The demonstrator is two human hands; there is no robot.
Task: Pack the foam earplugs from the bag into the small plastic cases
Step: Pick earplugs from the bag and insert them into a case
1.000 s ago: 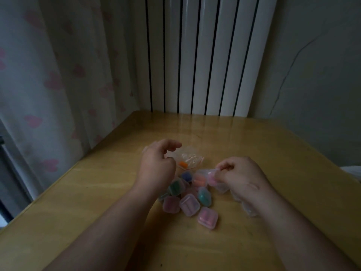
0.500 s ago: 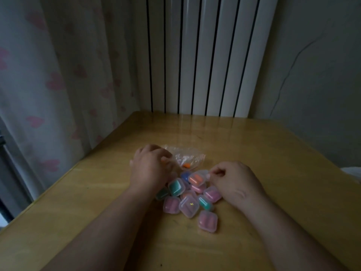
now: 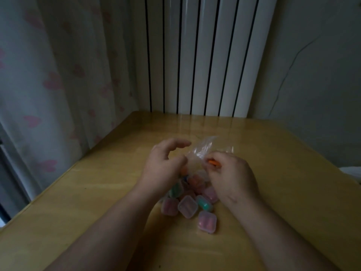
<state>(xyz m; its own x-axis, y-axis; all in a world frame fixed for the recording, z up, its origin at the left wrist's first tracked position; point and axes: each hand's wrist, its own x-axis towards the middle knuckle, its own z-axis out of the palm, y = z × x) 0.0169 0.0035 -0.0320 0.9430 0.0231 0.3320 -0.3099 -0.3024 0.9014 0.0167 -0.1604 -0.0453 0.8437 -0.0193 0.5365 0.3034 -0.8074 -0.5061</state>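
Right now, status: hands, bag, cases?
Left hand at clear bag edge, grip unclear. Right hand pinches orange earplug at the bag. Cases clustered on table under the hands; nothing blocking.

The clear bag (image 3: 197, 153) shows an orange earplug (image 3: 213, 163). Near it, translucent cases (image 3: 187, 207) hold pink, teal and orange on the honey-yellow wooden surface (image 3: 273, 173). Left of the bag, a pale curtain (image 3: 48, 75) bears pink hearts.

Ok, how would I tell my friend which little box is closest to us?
Find the wooden table, then the pile of little boxes in its middle. At its near edge sits a pink box, closest to you; its neighbours are clear and green.
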